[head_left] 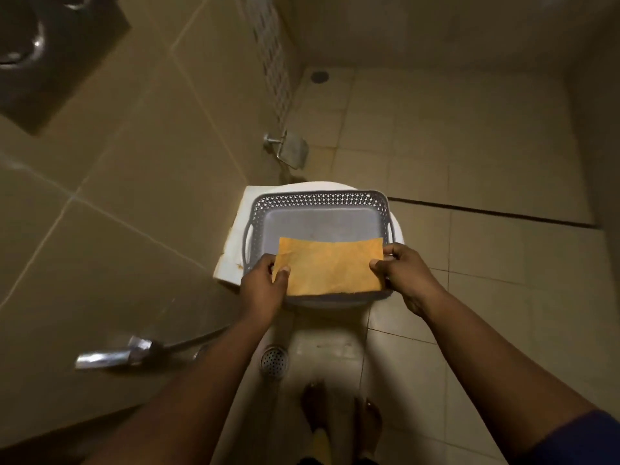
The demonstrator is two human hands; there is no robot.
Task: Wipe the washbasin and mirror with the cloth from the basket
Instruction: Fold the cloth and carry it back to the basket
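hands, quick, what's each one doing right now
Left hand: closed, pinching the left edge of the orange cloth over the grey basket.
Right hand: closed, pinching the cloth's right edge.

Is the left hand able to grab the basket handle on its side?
Probably yes. The left hand pinches the orange cloth, but the basket handle sits just beside it, uncovered.

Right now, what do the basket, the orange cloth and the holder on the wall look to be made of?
Basket: grey moulded plastic, matte, judging by its perforated lattice walls and cut-out handles. Cloth: thin orange fabric, matte, faintly creased, dark along its near edge; both hands pinch its sides. Wall holder: probably polished metal, given its silvery reflective sheen.
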